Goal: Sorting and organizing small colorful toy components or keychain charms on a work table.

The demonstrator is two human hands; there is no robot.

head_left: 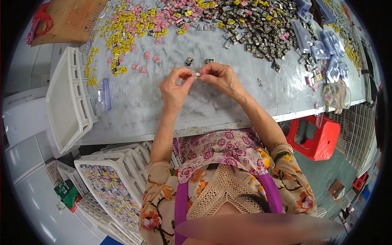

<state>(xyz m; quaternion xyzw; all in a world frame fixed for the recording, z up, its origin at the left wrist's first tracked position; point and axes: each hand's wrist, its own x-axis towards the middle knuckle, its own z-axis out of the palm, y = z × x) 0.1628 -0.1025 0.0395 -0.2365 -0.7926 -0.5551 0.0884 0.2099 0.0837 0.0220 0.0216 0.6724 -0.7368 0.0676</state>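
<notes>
My left hand point(174, 87) and my right hand point(223, 79) meet over the grey table point(134, 108). Between their fingertips is a small whitish-silver piece point(196, 74), pinched from both sides; its exact kind is too small to make out. Just beyond my fingers lie a small black piece point(188, 61) and another dark piece point(209, 61). Farther back spreads a heap of tiny box-like pieces: yellow ones point(118, 41) at the left, pink ones point(158, 40) beside them, and black ones point(261, 43) toward the right.
A white plastic tray point(67, 102) leans at the table's left edge, beside a clear plastic strip point(105, 94). Clear plastic holders point(332, 47) and a bag point(337, 96) lie at the right. Below are stacked crates point(110, 183) and a red stool point(320, 141). A cardboard box point(73, 20) sits back left.
</notes>
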